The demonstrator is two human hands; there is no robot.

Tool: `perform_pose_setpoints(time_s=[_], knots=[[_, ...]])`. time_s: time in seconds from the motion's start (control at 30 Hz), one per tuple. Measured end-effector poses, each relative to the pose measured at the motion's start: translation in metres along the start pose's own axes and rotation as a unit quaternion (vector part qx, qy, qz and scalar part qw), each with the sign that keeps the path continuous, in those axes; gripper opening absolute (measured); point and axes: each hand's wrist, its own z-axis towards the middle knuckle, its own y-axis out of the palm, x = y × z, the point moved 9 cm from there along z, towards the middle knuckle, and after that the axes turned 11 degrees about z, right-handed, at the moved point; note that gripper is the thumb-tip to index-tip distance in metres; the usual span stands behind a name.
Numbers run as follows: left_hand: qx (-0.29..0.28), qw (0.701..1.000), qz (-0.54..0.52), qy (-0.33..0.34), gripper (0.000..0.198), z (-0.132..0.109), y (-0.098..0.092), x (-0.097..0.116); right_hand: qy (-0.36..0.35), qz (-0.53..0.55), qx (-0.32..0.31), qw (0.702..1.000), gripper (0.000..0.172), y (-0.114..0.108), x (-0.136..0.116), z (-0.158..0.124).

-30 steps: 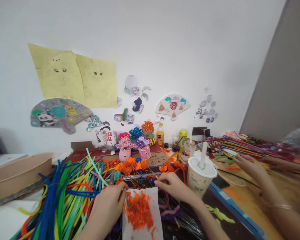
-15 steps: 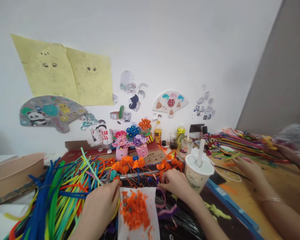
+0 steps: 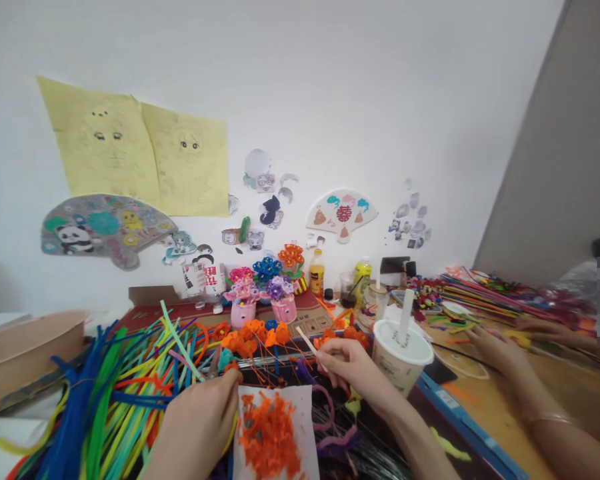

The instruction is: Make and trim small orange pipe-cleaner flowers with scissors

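**Pale stick in your right fingers, orange shreds on white paper below**

Your right hand (image 3: 353,370), right of the lower centre of the frame, has its fingers pinching a thin pale stick (image 3: 307,342); the stick slants toward the upper left, its free end near the orange flowers (image 3: 245,339) in the middle of the frame. Your left hand (image 3: 195,420), left of the lower centre, has its fingers bent in together at a small orange piece (image 3: 231,366); most of that piece is hidden, so you cannot tell whether they grip it.

Between your forearms, at the bottom centre, lies a white paper (image 3: 306,403) bearing a heap of orange shreds (image 3: 270,437); purple fuzzy strips (image 3: 337,439) lie just right of it. Loose coloured fuzzy stems (image 3: 140,393) fill the lower left; a lidded cup (image 3: 400,367) with a white straw (image 3: 407,313) stands upright just beyond your right hand. Two pink pots (image 3: 243,314) of fuzzy flowers stand side by side beyond the orange flowers; at the right edge, another person's forearm (image 3: 535,397) reaches over a brown tabletop (image 3: 575,370).
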Motion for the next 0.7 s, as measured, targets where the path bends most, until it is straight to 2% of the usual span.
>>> perform_pose_setpoints(time_s=[0.07, 0.13, 0.17, 0.23, 0.33, 0.4, 0.5, 0.7], knots=[[0.028, 0.998, -0.063, 0.012, 0.035, 0.000, 0.000, 0.002, 0.004, 0.101, -0.045, 0.994, 0.043, 0.011, -0.006, -0.005], [0.052, 0.979, -0.191, 0.043, 0.029, -0.001, -0.001, 0.009, 0.003, 0.203, -0.079, 0.976, 0.041, 0.022, -0.013, -0.010], [0.057, 0.959, -0.269, 0.061, 0.027, -0.001, -0.001, 0.014, 0.000, 0.238, -0.088, 0.967, 0.039, 0.026, -0.016, -0.012], [0.057, 0.901, -0.422, 0.084, 0.029, -0.002, -0.003, 0.024, -0.010, 0.267, -0.097, 0.959, 0.036, 0.035, -0.021, -0.016], [0.059, 0.817, -0.568, 0.082, 0.030, -0.004, -0.007, 0.032, -0.012, 0.288, -0.128, 0.949, 0.031, 0.050, -0.027, -0.022], [0.058, 0.783, -0.616, 0.071, 0.025, -0.007, -0.009, 0.032, -0.008, 0.298, -0.147, 0.943, 0.027, 0.057, -0.029, -0.025], [0.062, 0.754, -0.652, 0.045, 0.021, -0.008, -0.010, 0.026, -0.014, 0.308, -0.141, 0.941, 0.024, 0.055, -0.031, -0.025], [0.101, 0.745, -0.658, 0.039, 0.017, -0.011, -0.017, 0.014, -0.034, 0.294, -0.091, 0.951, 0.027, 0.043, -0.032, -0.025]])
